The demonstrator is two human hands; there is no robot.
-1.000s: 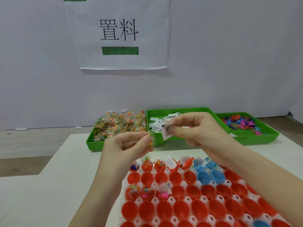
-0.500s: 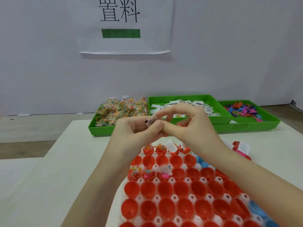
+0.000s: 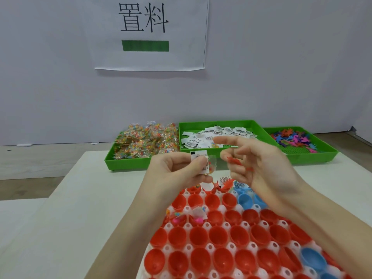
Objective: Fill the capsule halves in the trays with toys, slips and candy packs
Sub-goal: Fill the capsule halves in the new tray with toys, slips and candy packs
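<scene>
1. Two hands are raised above the white capsule tray, near its far rows.
2. Left hand pinches a paper slip and a candy pack together between thumb and fingers.
3. Right hand has its fingers curled round a red toy, index finger extended.
4. Most red capsule halves sit empty; a few far ones hold items.
5. Three green bins stand behind.

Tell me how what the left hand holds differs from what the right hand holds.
The left hand pinches a white printed slip with a clear candy pack; the right hand holds an orange toy. The slip is flat paper, the toy spiky plastic. Both are held above the capsule tray.
</scene>
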